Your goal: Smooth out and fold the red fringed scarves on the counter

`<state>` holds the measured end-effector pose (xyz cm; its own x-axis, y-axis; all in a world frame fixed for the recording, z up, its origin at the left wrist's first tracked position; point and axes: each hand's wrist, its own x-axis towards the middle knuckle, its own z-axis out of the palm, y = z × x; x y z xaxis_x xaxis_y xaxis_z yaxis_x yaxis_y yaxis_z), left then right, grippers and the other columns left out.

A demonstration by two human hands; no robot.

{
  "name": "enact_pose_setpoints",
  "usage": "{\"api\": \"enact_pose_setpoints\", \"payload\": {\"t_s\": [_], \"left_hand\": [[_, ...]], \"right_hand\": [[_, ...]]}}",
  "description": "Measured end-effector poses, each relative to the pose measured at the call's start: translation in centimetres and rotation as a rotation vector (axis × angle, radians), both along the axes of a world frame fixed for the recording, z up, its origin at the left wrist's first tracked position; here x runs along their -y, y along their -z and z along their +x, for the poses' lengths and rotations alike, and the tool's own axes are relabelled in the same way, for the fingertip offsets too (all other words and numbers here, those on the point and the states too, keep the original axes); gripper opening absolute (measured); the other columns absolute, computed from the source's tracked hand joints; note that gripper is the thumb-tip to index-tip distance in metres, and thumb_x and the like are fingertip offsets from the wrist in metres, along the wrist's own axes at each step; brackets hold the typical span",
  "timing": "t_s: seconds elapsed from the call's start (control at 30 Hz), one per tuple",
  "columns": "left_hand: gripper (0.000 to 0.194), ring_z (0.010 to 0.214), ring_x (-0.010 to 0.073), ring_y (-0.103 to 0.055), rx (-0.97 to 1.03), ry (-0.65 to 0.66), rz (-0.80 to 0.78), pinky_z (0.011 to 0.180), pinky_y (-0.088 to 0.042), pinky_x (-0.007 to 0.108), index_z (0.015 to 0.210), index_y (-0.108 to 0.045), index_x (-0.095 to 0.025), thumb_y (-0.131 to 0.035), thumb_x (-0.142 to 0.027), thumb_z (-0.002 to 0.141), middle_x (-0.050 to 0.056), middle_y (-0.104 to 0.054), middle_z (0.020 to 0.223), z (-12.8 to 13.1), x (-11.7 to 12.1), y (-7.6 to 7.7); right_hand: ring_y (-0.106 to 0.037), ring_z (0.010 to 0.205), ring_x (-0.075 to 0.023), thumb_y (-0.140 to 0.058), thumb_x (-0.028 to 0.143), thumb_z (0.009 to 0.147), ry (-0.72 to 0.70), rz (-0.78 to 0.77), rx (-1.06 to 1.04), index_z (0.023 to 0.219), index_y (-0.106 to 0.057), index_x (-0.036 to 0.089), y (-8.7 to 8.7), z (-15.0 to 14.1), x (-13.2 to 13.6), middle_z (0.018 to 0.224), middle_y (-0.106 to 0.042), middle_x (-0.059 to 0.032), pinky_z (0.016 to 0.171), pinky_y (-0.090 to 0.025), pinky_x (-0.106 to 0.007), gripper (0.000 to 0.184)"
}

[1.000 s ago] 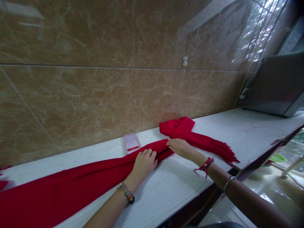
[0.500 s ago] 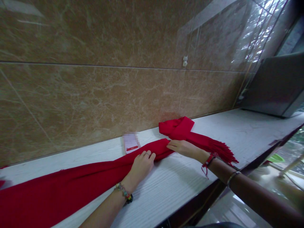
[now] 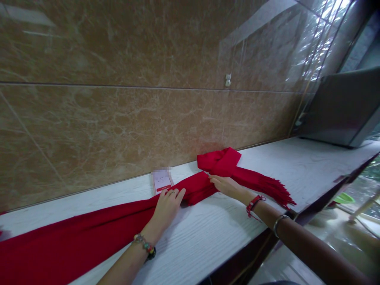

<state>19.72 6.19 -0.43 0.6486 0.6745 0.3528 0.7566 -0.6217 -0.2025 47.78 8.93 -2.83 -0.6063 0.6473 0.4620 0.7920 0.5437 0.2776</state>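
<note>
A long red scarf point(image 3: 74, 241) runs from the left edge to the middle of the white countertop point(image 3: 196, 237), its far part gathered narrow. My left hand point(image 3: 168, 208), with a ring and a beaded bracelet, is closed around the gathered cloth, fingers over its top. At its bunched right end, my right hand point(image 3: 227, 188), wearing a red cord bracelet and a bangle, pinches the fabric between thumb and fingers. Just beyond, a crossed red stretch of scarf point(image 3: 222, 160) with a fringed end point(image 3: 276, 188) lies against the wall; whether it joins the held piece, I cannot tell.
A phone point(image 3: 162, 181) lies by the wall behind the scarf. Brown marble tiles point(image 3: 133, 126) rise along the counter's back, carrying a small white hook point(image 3: 228, 80). At the far right stands a grey metal box point(image 3: 338, 109). Below the front edge sits a green basin point(image 3: 344, 198).
My left hand has slid a little left along the scarf, away from the right hand. The right hand stays at the bunched end, still pinching. The view has shifted slightly.
</note>
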Motion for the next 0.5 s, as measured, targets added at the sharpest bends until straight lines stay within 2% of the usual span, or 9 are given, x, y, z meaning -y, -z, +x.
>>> {"api": "enact_pose_setpoints", "payload": {"t_s": [0.17,0.3,0.4,0.5], "left_hand": [[0.024,0.087,0.0204,-0.057,-0.018,0.009,0.043,0.076,-0.045,0.034,0.095,-0.057,-0.016,-0.04,-0.004,0.082,0.009,-0.06,0.093,-0.9,0.1,-1.4],[0.026,0.086,0.0192,-0.058,-0.085,0.058,0.018,0.07,-0.049,0.03,0.097,-0.055,-0.015,-0.04,-0.002,0.081,0.009,-0.059,0.094,-1.0,0.7,-0.3],[0.026,0.09,0.0204,-0.058,-0.12,0.077,-0.024,0.07,-0.049,0.031,0.099,-0.054,-0.015,-0.041,-0.001,0.081,0.01,-0.059,0.099,-0.9,0.9,0.5],[0.021,0.085,0.0188,-0.058,-0.074,0.045,-0.046,0.069,-0.049,0.029,0.096,-0.055,-0.015,-0.041,-0.005,0.082,0.009,-0.059,0.096,-0.8,0.6,-0.2]], "right_hand": [[-0.058,0.081,-0.0152,-0.038,0.004,0.083,0.031,-0.008,-0.013,0.09,-0.055,0.012,-1.2,-0.4,0.8,0.086,-0.06,-0.0073,0.074,-0.047,-0.026,0.02],[-0.057,0.071,-0.0133,-0.038,0.005,0.085,0.052,-0.042,0.022,0.085,-0.056,0.014,-0.8,-0.7,1.8,0.083,-0.06,-0.0048,0.066,-0.046,-0.023,0.02],[-0.057,0.075,-0.0152,-0.041,0.006,0.084,0.062,-0.033,0.027,0.086,-0.058,0.014,-0.6,-1.1,2.3,0.084,-0.061,-0.0066,0.068,-0.046,-0.025,0.019],[-0.056,0.085,-0.0181,-0.045,0.01,0.083,0.034,0.024,0.003,0.093,-0.059,0.014,-1.4,-2.0,2.5,0.094,-0.062,-0.0095,0.077,-0.046,-0.03,0.018]]}}
